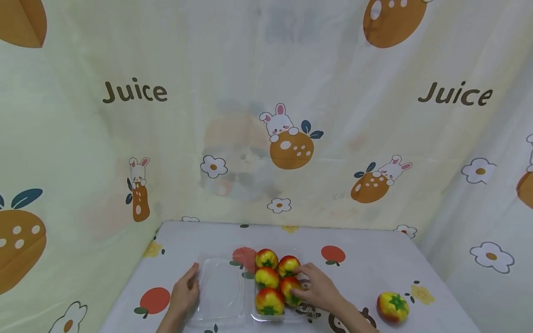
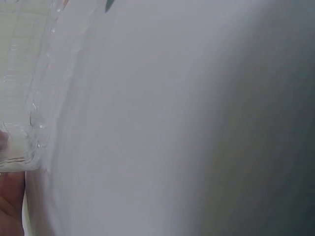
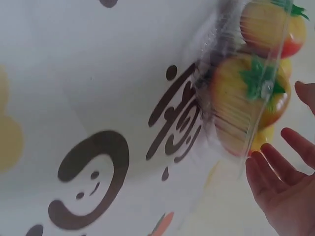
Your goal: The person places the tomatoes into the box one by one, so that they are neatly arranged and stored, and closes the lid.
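An opened clear plastic clamshell box lies on the table, its lid (image 1: 221, 289) to the left and its base (image 1: 266, 318) to the right. Several glossy red-and-yellow fruits (image 1: 267, 277) with green leafy tops fill the base in two columns. At the lid's left edge is my left hand (image 1: 183, 292), fingers loose against the plastic; its wrist view shows a fingertip overlapping the lid's corner. My right hand (image 1: 318, 286) reaches over the base's right side. Its thumb and fingers are spread beside the right-column fruits (image 3: 253, 91), fingertips right at the rim.
One more red-and-yellow fruit (image 1: 393, 307) sits apart at the table's front right. The white tablecloth (image 1: 366, 259) carries printed fruit and flowers. A printed curtain (image 1: 233, 69) hangs behind the table and along both sides.
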A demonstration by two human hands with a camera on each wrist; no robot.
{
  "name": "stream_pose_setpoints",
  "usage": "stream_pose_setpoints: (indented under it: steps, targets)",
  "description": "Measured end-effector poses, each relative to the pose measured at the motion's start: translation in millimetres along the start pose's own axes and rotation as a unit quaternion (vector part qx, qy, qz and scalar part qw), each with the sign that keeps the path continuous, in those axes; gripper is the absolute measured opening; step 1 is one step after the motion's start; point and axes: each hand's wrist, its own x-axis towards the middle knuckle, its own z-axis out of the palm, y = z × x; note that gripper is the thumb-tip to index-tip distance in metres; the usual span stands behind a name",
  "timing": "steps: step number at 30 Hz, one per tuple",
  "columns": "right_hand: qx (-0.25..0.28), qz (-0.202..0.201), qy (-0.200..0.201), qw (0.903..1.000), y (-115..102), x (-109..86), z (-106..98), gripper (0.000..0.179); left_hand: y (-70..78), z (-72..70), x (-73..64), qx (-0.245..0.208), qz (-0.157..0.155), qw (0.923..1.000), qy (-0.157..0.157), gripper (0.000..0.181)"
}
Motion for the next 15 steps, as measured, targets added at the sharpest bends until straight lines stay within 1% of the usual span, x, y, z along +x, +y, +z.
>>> stream_pose_setpoints:
  steps: [3,6,8,10,12,13,15]
  targets:
    - [-0.005,0.011,0.023,0.9997,0.0,-5.2,-7.5,0.044,-2.4,0.0,-0.1,0.001,0.005,1.0,-0.001,0.053]
    - [-0.027,0.02,0.066,0.9972,5.8,-10.3,-16.9,0.036,-4.5,-1.5,-1.3,0.003,0.014,0.9999,0.007,0.052]
    - [-0.041,0.018,0.103,0.9936,17.5,-14.6,-25.6,0.028,-5.7,-2.0,-1.9,0.004,0.018,0.9998,0.011,0.052]
    - [-0.067,0.028,0.131,0.9887,35.2,-20.8,-38.6,0.023,-5.3,-2.3,-2.3,0.003,0.018,0.9998,0.01,0.052]
    - [-0.092,0.057,0.131,0.9855,57.0,-29.1,-56.3,0.023,-4.0,-1.4,-1.9,0.002,0.013,0.9999,0.007,0.052]
    - [-0.106,0.08,0.12,0.9839,68.4,-34.3,-66.0,0.025,-3.1,-1.0,-1.5,0.0,0.011,0.9999,0.005,0.052]
    - [-0.13,0.145,0.07,0.9784,88.8,-45.7,-86.5,0.031,-0.9,0.5,-0.2,-0.002,0.007,1.0,0.003,0.052]
